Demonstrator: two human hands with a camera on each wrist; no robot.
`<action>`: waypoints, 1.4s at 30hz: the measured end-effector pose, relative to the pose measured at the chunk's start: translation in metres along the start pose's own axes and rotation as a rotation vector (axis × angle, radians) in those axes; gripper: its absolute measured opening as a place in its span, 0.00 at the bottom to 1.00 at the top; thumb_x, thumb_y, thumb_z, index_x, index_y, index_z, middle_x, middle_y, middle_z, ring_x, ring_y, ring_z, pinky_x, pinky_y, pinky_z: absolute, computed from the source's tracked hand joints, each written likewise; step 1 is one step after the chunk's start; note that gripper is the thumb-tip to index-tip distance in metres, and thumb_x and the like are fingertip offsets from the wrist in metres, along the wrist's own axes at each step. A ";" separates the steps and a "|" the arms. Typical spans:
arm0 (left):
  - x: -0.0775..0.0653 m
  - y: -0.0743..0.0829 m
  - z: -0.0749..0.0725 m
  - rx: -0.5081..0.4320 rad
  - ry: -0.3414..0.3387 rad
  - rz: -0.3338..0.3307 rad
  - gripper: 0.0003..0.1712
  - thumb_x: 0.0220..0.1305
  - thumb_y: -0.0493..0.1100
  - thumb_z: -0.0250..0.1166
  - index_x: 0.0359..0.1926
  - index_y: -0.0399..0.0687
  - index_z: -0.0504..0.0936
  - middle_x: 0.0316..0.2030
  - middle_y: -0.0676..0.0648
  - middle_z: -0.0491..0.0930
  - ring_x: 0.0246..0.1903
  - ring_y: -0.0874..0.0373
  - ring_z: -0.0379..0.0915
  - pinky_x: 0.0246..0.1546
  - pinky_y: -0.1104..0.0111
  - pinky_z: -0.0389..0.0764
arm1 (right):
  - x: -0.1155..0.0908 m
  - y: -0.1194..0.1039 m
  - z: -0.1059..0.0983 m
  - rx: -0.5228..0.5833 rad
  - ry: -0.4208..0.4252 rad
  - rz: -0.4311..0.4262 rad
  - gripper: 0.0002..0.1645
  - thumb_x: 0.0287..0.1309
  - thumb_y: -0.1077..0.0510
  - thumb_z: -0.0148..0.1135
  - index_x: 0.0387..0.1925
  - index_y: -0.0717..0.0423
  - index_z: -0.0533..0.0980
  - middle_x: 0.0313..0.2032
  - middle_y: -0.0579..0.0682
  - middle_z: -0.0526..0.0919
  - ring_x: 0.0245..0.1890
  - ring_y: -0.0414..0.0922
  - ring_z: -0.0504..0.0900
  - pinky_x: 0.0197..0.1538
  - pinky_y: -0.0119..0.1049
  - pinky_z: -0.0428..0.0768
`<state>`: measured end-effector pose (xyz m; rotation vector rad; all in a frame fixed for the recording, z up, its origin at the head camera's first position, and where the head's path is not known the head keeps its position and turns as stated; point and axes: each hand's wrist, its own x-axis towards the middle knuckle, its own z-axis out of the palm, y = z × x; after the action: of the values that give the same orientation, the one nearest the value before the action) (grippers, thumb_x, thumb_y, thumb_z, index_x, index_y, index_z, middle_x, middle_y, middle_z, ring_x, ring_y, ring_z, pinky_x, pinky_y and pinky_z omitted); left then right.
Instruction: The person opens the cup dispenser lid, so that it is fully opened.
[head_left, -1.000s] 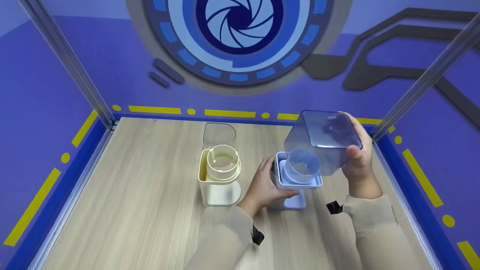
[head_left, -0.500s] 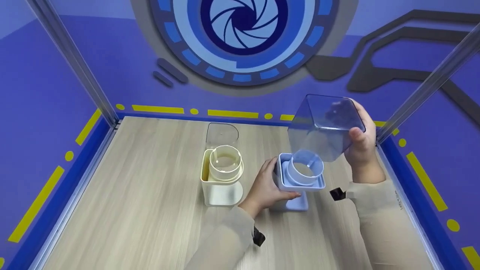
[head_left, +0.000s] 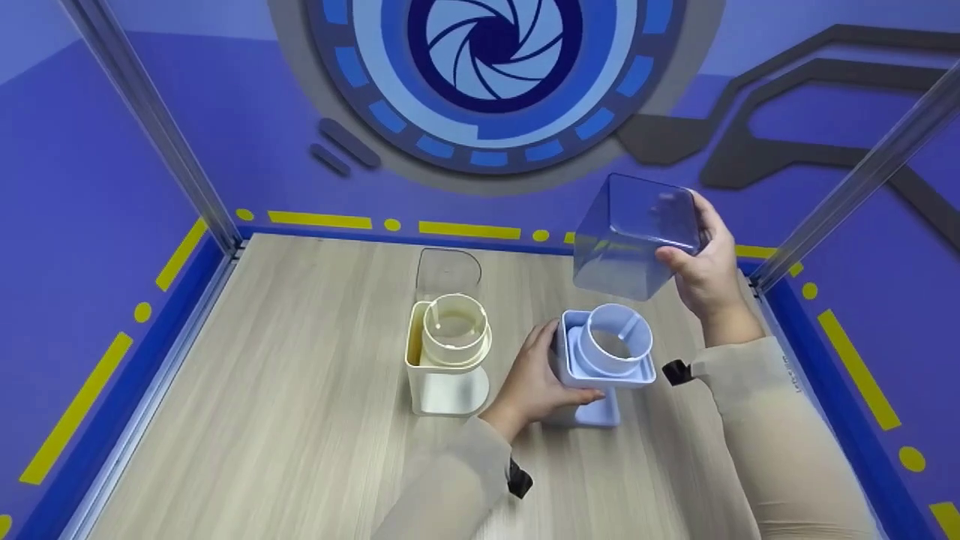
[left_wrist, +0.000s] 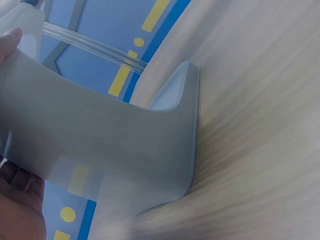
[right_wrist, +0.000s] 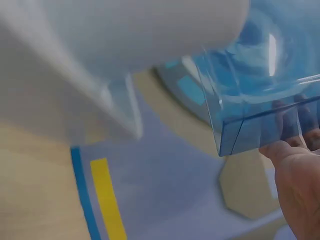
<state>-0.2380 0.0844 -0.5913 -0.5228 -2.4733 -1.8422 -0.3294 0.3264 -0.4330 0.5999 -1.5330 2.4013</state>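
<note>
A light blue dispenser stand (head_left: 568, 371) with a round collar (head_left: 616, 341) on its top tray stands upright on the table. My left hand (head_left: 531, 379) grips its upper left side, thumb across the front under the tray. In the left wrist view the stand's body (left_wrist: 115, 135) runs down to its foot, and my left hand (left_wrist: 20, 205) shows at the edge. A clear, blue-tinted square container (head_left: 637, 232) is held by my right hand (head_left: 709, 266), tilted above and behind the collar, apart from it. The right wrist view shows this container (right_wrist: 270, 75) in my fingers.
A cream dispenser stand (head_left: 450, 390) of like shape stands to the left, with its own round collar (head_left: 456, 330). Behind it is a clear rounded panel (head_left: 448, 271). Blue walls (head_left: 135, 150) and metal posts (head_left: 161, 127) bound the wooden table (head_left: 300, 420).
My right hand has raised the clear container up and away from the collar, then moved slightly left, tilting it more. My left hand keeps its grip on the blue stand. The view has shifted slightly.
</note>
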 end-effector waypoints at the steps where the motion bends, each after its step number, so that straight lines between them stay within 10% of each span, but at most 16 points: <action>1: 0.000 0.000 0.000 -0.002 0.000 0.004 0.74 0.39 0.58 0.96 0.85 0.51 0.67 0.78 0.48 0.74 0.77 0.54 0.72 0.86 0.57 0.71 | 0.001 0.002 -0.002 -0.025 0.003 0.006 0.53 0.45 0.72 0.91 0.73 0.61 0.75 0.64 0.57 0.87 0.63 0.49 0.87 0.67 0.35 0.90; 27: 0.005 -0.002 -0.002 -0.001 0.004 0.029 0.73 0.40 0.59 0.96 0.85 0.49 0.68 0.77 0.48 0.75 0.76 0.54 0.73 0.86 0.56 0.72 | 0.011 0.055 -0.031 -0.360 0.013 0.247 0.56 0.53 0.84 0.69 0.82 0.61 0.61 0.68 0.40 0.78 0.67 0.39 0.77 0.61 0.24 0.86; 42: -0.003 -0.006 0.001 0.004 -0.002 0.000 0.76 0.40 0.60 0.96 0.86 0.50 0.66 0.80 0.48 0.73 0.79 0.53 0.71 0.86 0.53 0.71 | -0.007 0.087 -0.056 -0.598 -0.090 0.423 0.67 0.56 0.75 0.80 0.89 0.64 0.51 0.88 0.64 0.59 0.89 0.59 0.60 0.81 0.31 0.75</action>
<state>-0.2367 0.0829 -0.5978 -0.5245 -2.4777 -1.8365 -0.3703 0.3401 -0.5279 0.2725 -2.4740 1.9997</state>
